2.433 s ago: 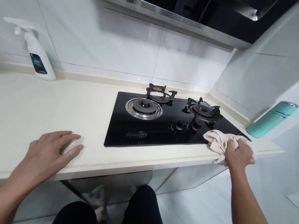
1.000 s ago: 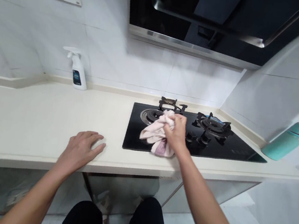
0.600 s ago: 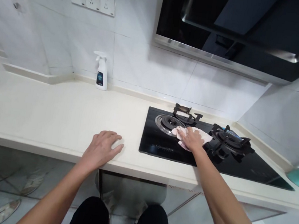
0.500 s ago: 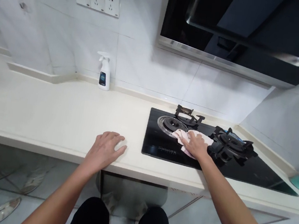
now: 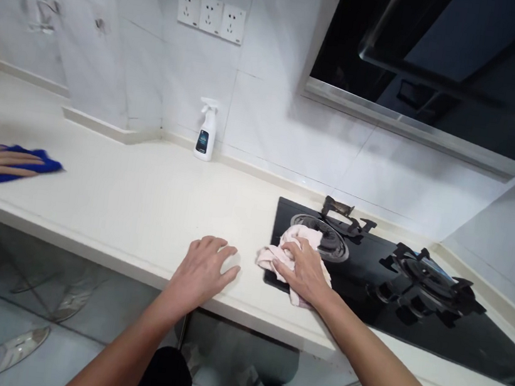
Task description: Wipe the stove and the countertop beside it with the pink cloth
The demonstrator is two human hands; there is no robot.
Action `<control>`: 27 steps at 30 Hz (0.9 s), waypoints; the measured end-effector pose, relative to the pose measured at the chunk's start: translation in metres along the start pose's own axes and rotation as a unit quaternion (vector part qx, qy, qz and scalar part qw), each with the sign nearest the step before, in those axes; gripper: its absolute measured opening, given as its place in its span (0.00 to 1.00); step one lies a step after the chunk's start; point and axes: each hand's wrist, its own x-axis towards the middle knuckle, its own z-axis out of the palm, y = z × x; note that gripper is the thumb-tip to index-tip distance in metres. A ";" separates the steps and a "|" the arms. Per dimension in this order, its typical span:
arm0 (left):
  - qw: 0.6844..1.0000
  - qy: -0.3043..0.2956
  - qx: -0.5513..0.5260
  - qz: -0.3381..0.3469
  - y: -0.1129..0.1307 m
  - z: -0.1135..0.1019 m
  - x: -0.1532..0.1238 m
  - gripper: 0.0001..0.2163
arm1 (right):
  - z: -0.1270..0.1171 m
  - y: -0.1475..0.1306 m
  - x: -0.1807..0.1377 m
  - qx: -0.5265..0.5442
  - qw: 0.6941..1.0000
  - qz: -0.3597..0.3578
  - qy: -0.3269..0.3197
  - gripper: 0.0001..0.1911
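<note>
As my left hand rests spread, the cloth my right hand grips has shifted toward it; wiping likely reaches the stove edge.

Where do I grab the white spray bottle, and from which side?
Hold the bottle by its neck, probably from the front right: it stands upright near the wall, the neck is slimmer than the body, and the trigger pokes out left.

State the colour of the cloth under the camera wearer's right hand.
The cloth is mostly pale pink, seen best in the head view.
</note>
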 end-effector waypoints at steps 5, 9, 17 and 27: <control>1.000 0.006 -0.007 0.006 0.000 0.001 -0.002 0.13 | 0.032 0.005 0.049 0.058 0.998 -0.026 0.000 0.15; 0.999 0.025 -0.013 0.018 -0.002 0.004 -0.005 0.13 | 0.054 0.014 0.094 0.050 0.999 0.019 -0.012 0.15; 0.996 0.037 -0.077 0.018 -0.004 0.005 -0.009 0.14 | 0.078 0.077 0.181 0.003 0.981 0.182 -0.061 0.28; 0.995 0.027 -0.099 0.007 -0.003 0.004 -0.006 0.12 | 0.079 0.079 0.183 -0.044 0.969 0.193 -0.150 0.35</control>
